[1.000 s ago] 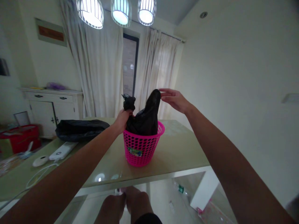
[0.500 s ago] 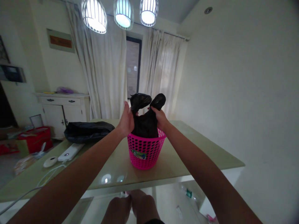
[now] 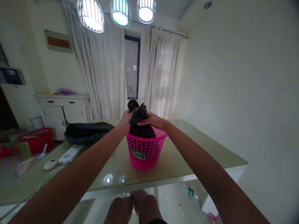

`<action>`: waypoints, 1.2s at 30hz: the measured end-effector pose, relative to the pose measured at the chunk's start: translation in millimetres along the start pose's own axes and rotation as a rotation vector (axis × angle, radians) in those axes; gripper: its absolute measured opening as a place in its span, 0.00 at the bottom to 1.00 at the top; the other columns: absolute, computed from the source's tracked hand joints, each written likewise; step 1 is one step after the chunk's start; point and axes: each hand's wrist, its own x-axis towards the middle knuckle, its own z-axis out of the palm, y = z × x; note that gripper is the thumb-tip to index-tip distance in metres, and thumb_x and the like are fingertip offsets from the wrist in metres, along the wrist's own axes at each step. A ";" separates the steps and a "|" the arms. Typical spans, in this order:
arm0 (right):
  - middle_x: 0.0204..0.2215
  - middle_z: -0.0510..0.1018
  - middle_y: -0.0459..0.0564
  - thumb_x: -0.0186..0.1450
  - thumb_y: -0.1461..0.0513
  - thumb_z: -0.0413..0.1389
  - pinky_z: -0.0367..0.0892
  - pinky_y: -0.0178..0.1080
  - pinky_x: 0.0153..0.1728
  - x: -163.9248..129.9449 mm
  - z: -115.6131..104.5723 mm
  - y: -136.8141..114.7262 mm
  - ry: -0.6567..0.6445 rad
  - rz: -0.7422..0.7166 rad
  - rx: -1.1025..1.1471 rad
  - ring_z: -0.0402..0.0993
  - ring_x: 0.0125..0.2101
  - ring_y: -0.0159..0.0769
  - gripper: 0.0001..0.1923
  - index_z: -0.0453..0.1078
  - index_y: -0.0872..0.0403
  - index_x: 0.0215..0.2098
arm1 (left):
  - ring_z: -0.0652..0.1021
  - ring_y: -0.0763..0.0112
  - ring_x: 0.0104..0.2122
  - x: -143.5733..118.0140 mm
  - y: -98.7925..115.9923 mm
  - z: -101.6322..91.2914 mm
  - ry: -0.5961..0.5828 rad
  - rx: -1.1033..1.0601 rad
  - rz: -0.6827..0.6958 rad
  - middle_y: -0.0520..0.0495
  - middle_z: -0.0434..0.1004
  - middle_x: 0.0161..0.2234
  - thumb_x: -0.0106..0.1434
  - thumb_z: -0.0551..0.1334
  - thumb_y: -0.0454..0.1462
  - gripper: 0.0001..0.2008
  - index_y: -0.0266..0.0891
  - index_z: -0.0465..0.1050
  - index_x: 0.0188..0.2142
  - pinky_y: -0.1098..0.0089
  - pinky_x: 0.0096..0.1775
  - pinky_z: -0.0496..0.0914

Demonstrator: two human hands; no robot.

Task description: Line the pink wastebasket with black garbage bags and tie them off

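The fingers of my left hand [image 3: 125, 120] and right hand [image 3: 156, 120] grasp the bunched ends of a black plastic bag [image 3: 143, 131], inside a round pink perforated plastic basket [image 3: 149, 154] near the glossy pale-green tabletop's [image 3: 179, 169] front edge. Its top is gathered; no finished knot shows.

My left hand [image 3: 125, 120] and right hand [image 3: 157, 121] grip a bunched black bag [image 3: 139, 114] just above the pink basket [image 3: 145, 155], its lower part inside. Left of the basket lie a dark plastic bag [image 3: 87, 133] and a white device [image 3: 71, 154]; pale curtains [image 3: 106, 68] hang behind the basket.
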 end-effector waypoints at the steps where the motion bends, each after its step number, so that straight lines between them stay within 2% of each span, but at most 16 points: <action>1: 0.42 0.85 0.48 0.52 0.54 0.75 0.72 0.46 0.59 -1.0 1.9 1.8 0.029 0.018 0.032 0.78 0.48 0.42 0.23 0.81 0.52 0.44 | 0.81 0.61 0.32 0.8 -2.0 1.5 0.023 0.024 0.019 0.47 0.82 0.28 0.57 0.79 0.49 0.18 0.39 0.79 0.32 0.66 0.35 0.74; 4: 0.32 0.83 0.48 0.58 0.47 0.72 0.75 0.42 0.47 4.1 8.7 9.5 0.312 0.066 0.139 0.77 0.36 0.39 0.19 0.77 0.53 0.34 | 0.76 0.64 0.27 -1.5 -6.5 10.1 0.098 0.132 0.067 0.50 0.75 0.23 0.64 0.75 0.50 0.18 0.41 0.76 0.28 0.67 0.31 0.69; 6: 0.26 0.79 0.49 0.66 0.44 0.64 0.73 0.41 0.37 12.0 13.1 14.7 0.509 0.140 0.221 0.74 0.29 0.38 0.22 0.74 0.53 0.31 | 0.78 0.60 0.30 -7.3 -6.6 15.9 0.139 0.239 0.147 0.48 0.77 0.24 0.69 0.71 0.48 0.15 0.42 0.80 0.31 0.66 0.33 0.70; 8: 0.25 0.78 0.49 0.68 0.49 0.61 0.71 0.40 0.33 20.2 16.3 18.9 0.662 0.179 0.241 0.73 0.27 0.37 0.17 0.74 0.53 0.31 | 0.83 0.54 0.39 -14.2 -4.6 18.9 0.127 0.367 0.291 0.46 0.83 0.32 0.69 0.71 0.42 0.05 0.45 0.85 0.42 0.64 0.42 0.74; 11: 0.27 0.79 0.45 0.61 0.61 0.61 0.70 0.36 0.34 28.1 16.9 22.4 0.783 0.102 0.148 0.72 0.31 0.35 0.03 0.75 0.54 0.32 | 0.83 0.50 0.53 -19.0 -0.5 17.3 -0.007 0.518 0.463 0.47 0.87 0.43 0.67 0.70 0.33 0.18 0.51 0.85 0.54 0.60 0.58 0.71; 13: 0.28 0.79 0.44 0.56 0.65 0.60 0.68 0.35 0.34 29.1 13.8 22.2 0.723 0.041 0.052 0.73 0.33 0.35 0.03 0.75 0.54 0.30 | 0.83 0.50 0.54 -16.2 1.6 14.2 -0.085 0.521 0.463 0.47 0.88 0.45 0.68 0.68 0.32 0.16 0.48 0.87 0.52 0.59 0.60 0.70; 16: 0.25 0.79 0.44 0.55 0.67 0.59 0.68 0.34 0.33 25.7 7.2 18.7 0.572 0.068 -0.016 0.73 0.32 0.35 0.04 0.75 0.54 0.25 | 0.84 0.52 0.47 -8.3 3.3 9.2 -0.148 0.366 0.275 0.44 0.89 0.42 0.67 0.72 0.38 0.07 0.42 0.88 0.44 0.61 0.53 0.75; 18: 0.24 0.79 0.46 0.57 0.65 0.60 0.68 0.35 0.32 20.9 3.9 15.1 0.515 0.156 0.083 0.73 0.30 0.36 0.05 0.74 0.55 0.23 | 0.85 0.53 0.43 -5.3 4.1 6.2 -0.188 0.204 0.100 0.43 0.89 0.41 0.61 0.78 0.42 0.14 0.40 0.88 0.45 0.60 0.49 0.77; 20: 0.25 0.81 0.49 0.60 0.61 0.62 0.70 0.37 0.32 14.2 1.6 10.9 0.449 0.230 0.250 0.75 0.30 0.37 0.07 0.75 0.55 0.25 | 0.85 0.54 0.42 -4.9 5.1 3.5 -0.236 0.075 -0.009 0.41 0.89 0.41 0.55 0.82 0.44 0.24 0.39 0.86 0.49 0.59 0.49 0.78; 24: 0.32 0.85 0.53 0.58 0.57 0.68 0.76 0.38 0.40 -3.8 -5.0 2.3 0.193 0.271 0.438 0.79 0.34 0.39 0.10 0.79 0.56 0.33 | 0.86 0.56 0.41 -7.2 8.9 -0.8 -0.282 0.060 -0.045 0.41 0.89 0.41 0.50 0.83 0.42 0.30 0.38 0.84 0.51 0.59 0.48 0.78; 29: 0.35 0.86 0.50 0.47 0.64 0.73 0.75 0.38 0.47 -16.2 -16.0 0.8 0.047 0.210 0.347 0.81 0.37 0.36 0.19 0.82 0.57 0.38 | 0.85 0.60 0.38 -6.7 16.3 -3.5 -0.389 0.205 -0.047 0.47 0.87 0.37 0.48 0.77 0.35 0.31 0.38 0.79 0.54 0.63 0.44 0.78; 31: 0.33 0.85 0.49 0.46 0.67 0.71 0.74 0.38 0.46 -13.6 -17.9 5.1 0.054 0.213 0.251 0.80 0.37 0.37 0.17 0.82 0.58 0.36 | 0.84 0.62 0.37 -4.7 17.4 -3.9 -0.419 0.287 0.013 0.49 0.85 0.37 0.48 0.74 0.34 0.28 0.37 0.78 0.50 0.65 0.42 0.77; 34: 0.24 0.79 0.45 0.51 0.66 0.64 0.68 0.35 0.34 -4.8 -16.5 14.3 0.264 0.215 0.052 0.75 0.31 0.35 0.05 0.80 0.57 0.28 | 0.82 0.63 0.37 -1.1 15.2 -5.0 -0.425 0.402 0.127 0.50 0.83 0.36 0.49 0.70 0.35 0.22 0.37 0.78 0.46 0.66 0.40 0.75; 36: 0.21 0.75 0.43 0.54 0.67 0.60 0.62 0.35 0.30 0.7 -13.6 19.5 0.369 0.185 -0.070 0.70 0.28 0.34 0.04 0.78 0.56 0.24 | 0.82 0.62 0.38 0.9 12.2 -7.0 -0.406 0.472 0.184 0.50 0.83 0.36 0.50 0.68 0.35 0.21 0.38 0.77 0.46 0.65 0.41 0.75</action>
